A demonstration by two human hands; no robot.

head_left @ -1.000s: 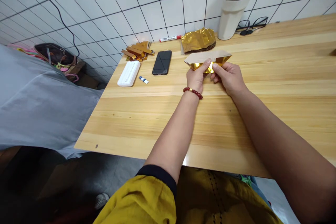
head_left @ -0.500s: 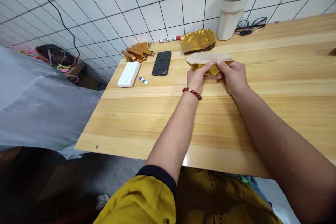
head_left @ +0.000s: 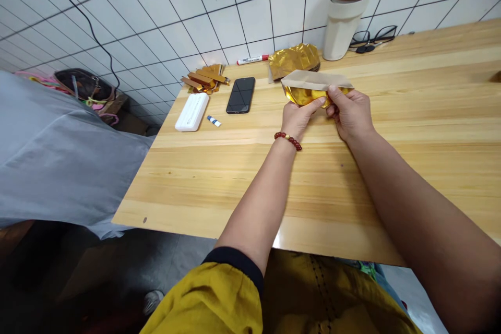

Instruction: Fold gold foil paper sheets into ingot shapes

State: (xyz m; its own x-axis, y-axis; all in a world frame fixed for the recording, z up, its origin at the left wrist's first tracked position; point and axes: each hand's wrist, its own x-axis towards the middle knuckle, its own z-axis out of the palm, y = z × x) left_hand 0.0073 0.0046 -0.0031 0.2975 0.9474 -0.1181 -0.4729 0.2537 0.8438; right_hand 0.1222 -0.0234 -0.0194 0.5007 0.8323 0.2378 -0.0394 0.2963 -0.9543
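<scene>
Both my hands pinch a folded sheet of gold foil paper (head_left: 309,88) just above the wooden table (head_left: 313,177). Its plain tan back faces up and the shiny gold side shows underneath. My left hand (head_left: 299,117), with a red bead bracelet at the wrist, grips the paper's near left edge with closed fingers. My right hand (head_left: 350,112) grips the near right edge, thumb and fingers pressed on the paper. A pile of crumpled gold foil sheets (head_left: 293,58) lies just behind it.
A black phone (head_left: 240,94), a white case (head_left: 192,111), a small glue tube (head_left: 214,120), folded gold pieces (head_left: 205,77) and a red marker (head_left: 253,59) lie at the back left. A white tumbler (head_left: 344,15) and glasses (head_left: 373,39) stand by the tiled wall. Grey cloth (head_left: 55,156) lies left.
The paper has been lifted and its near edge turned up, so more gold shows. My right hand has shifted slightly right and up along the edge.
</scene>
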